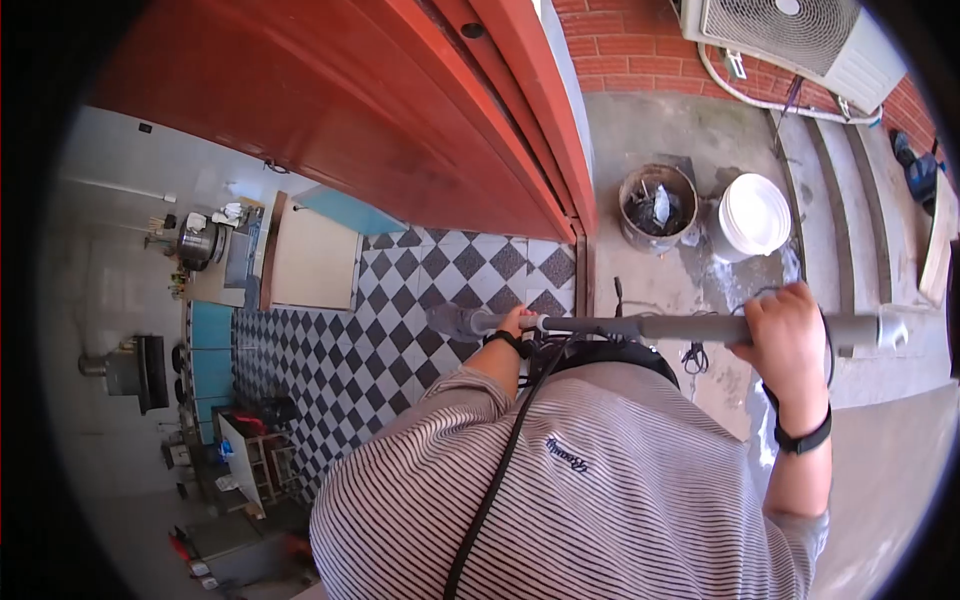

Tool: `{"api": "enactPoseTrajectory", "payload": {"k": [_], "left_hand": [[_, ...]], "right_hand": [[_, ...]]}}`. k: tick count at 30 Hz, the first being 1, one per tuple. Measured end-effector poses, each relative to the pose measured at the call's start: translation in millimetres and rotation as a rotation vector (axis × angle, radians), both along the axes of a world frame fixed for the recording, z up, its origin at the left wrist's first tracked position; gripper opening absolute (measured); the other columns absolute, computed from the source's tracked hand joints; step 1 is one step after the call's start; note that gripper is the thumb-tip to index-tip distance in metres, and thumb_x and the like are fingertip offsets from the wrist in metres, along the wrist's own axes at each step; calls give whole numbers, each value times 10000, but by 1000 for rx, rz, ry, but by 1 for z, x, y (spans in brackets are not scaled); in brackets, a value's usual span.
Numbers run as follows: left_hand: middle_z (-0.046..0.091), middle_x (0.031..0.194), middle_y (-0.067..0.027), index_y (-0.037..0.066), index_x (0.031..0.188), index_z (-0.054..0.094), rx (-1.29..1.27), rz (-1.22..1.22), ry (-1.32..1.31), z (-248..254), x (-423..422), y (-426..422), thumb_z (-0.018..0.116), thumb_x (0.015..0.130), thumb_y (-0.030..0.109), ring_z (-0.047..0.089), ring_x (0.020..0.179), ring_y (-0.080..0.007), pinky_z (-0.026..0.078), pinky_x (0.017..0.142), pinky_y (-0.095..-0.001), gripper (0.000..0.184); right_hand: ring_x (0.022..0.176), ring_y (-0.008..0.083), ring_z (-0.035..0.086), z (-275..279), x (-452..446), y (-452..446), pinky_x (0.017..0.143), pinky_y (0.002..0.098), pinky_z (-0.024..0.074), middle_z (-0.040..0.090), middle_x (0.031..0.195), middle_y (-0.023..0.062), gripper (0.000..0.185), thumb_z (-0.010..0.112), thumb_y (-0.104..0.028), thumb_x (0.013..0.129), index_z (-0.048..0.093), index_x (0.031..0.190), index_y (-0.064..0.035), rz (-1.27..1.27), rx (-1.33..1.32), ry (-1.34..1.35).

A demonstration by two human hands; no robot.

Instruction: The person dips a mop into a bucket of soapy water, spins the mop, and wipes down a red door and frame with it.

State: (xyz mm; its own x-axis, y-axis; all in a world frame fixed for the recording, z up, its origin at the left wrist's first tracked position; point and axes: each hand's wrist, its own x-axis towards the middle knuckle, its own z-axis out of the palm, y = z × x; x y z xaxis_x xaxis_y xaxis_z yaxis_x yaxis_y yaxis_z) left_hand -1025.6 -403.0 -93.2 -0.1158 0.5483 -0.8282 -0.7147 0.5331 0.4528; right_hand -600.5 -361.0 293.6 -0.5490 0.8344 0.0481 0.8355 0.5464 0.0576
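A long grey pole (690,328) lies level across the front of my body, over the doorway. Its left end carries a blurred, greyish, see-through head (456,321), whose kind I cannot make out; a pale cap (893,330) ends it on the right. My left hand (515,322) is closed around the thinner part near that head. Farther along, my right hand (785,328) wraps the thick grey section, knuckles up. Black bands circle both wrists, and a dark cord hangs down over my striped shirt.
A red door (350,110) stands at the upper left beside a checkered tile floor (390,290). Outside are a dirty bucket (655,235) with dark refuse, a white bucket (750,218), concrete steps (850,200) and an air conditioner unit (800,45). Kitchen furniture lines the left.
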Motion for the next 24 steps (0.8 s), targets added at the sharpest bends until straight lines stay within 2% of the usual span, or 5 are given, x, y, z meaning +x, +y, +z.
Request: {"api": "enactPoseTrajectory", "payload": {"k": [8, 12, 16, 22, 24], "left_hand": [[583, 646, -128, 27, 792, 543, -174, -168, 11, -23, -82, -59, 396, 867, 312, 570, 507, -245, 488, 481, -356, 330], [599, 807, -72, 63, 863, 554, 62, -585, 113, -19, -123, -87, 438, 883, 223, 596, 727, -200, 486, 665, -333, 199], [565, 756, -61, 61, 816, 528, -39, -174, 33, -97, -154, -86, 465, 877, 184, 572, 674, -207, 484, 672, -319, 151], [588, 814, -121, 11, 906, 516, -145, 117, -261, 22, -37, -29, 425, 896, 159, 612, 711, -237, 540, 622, -384, 174], [587, 814, -125, 7, 920, 513, -33, -187, 54, 44, 0, -18, 411, 900, 162, 616, 708, -237, 545, 620, -393, 186]], "right_hand": [[756, 193, 576, -36, -24, 42, 800, 325, 409, 583, 698, 23, 320, 760, -309, 524, 581, 718, -128, 203, -66, 145], [860, 197, 547, -55, -22, 32, 996, 374, 330, 547, 790, 15, 351, 751, -262, 488, 572, 749, -111, 189, 6, 303], [908, 216, 525, -64, 2, 30, 1063, 422, 271, 533, 840, 41, 355, 734, -215, 527, 597, 829, -89, 182, 112, 506], [847, 267, 553, -46, 47, 29, 999, 455, 351, 551, 804, 82, 197, 694, -150, 697, 598, 844, -61, 27, 325, 866], [828, 264, 557, -42, 62, 31, 976, 435, 378, 552, 778, 75, 173, 686, -140, 700, 595, 827, -65, -31, 399, 818]]}}
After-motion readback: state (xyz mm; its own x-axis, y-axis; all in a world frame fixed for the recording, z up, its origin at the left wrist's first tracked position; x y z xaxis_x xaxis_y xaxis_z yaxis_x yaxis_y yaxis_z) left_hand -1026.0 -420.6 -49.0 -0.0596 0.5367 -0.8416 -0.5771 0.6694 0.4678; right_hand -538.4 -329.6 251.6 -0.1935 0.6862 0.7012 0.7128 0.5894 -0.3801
